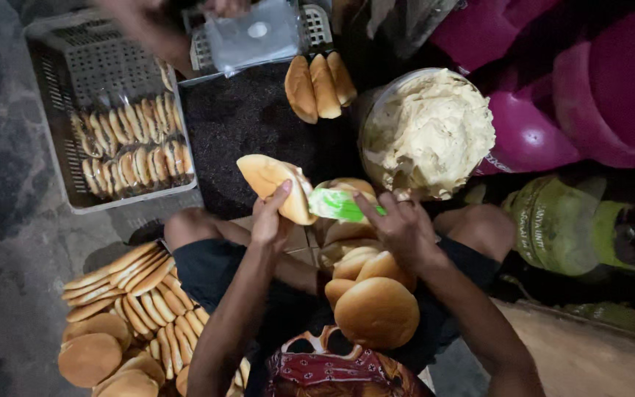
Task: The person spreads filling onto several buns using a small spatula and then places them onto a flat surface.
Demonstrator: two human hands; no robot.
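My left hand [270, 217] holds a split golden bun [272, 184] open, thumb on its upper half. My right hand [400, 224] grips a green spatula [338, 204] whose blade reaches into the bun's cut. Just beyond stands a large bowl heaped with pale cream filling [431, 129]. A pile of plain buns [372, 298] rests on my lap under my right forearm.
Rows of buns [130, 309] lie on the floor at lower left. A grey crate [60, 95] holds bagged buns [130, 147]. Three buns [320, 87] stand beyond a dark tray [251, 121]. Another person's hand [148, 26] holds a clear bag [251, 33]. Pink tubs [589, 81] and green gas cylinders [567, 224] crowd the right.
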